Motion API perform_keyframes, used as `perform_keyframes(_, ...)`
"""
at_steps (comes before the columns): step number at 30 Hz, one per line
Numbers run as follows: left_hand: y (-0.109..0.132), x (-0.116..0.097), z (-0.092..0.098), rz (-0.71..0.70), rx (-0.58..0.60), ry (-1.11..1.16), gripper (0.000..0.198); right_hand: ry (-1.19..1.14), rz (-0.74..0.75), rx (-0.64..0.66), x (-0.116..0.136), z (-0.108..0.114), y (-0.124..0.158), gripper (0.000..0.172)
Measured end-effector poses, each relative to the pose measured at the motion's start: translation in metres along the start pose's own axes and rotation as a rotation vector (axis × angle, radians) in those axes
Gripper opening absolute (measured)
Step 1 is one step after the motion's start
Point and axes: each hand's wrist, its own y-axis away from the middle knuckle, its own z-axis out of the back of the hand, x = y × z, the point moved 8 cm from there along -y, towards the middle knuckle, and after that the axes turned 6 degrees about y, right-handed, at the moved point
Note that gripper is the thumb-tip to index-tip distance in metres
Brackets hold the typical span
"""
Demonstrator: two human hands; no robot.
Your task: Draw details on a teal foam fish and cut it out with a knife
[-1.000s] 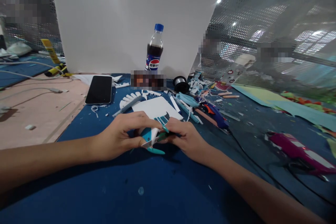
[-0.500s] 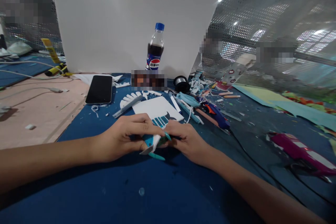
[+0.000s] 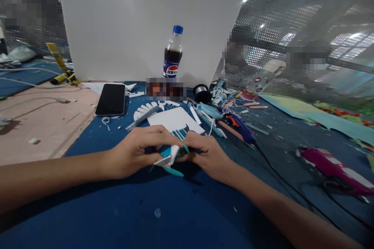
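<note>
Between my two hands is a small teal and white model, with a white flap at its lower left and teal leaf-shaped pieces sticking out. My left hand pinches it from the left, fingers over its top and thumb below. From the right, my right hand is closed on its other side; the fingertips partly hide the gripped spot. Just beyond my fingers lies a white sheet with a blue grid piece at its near edge.
A phone, a cola bottle and a wire spool stand or lie behind. Foam scraps are scattered around a blue glue gun. At the right lies a magenta tool with a black cable.
The model has tilted slightly in my fingers, so its white flap shows broader and higher. Both hands keep their hold in nearly the same place.
</note>
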Motion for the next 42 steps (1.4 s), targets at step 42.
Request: perform_keyframes(42,0.004,0.008,-0.008,0.03,0.1,-0.014,0.038,-0.029,-0.011,0.069,-0.003,-0.005,0.002,0.017)
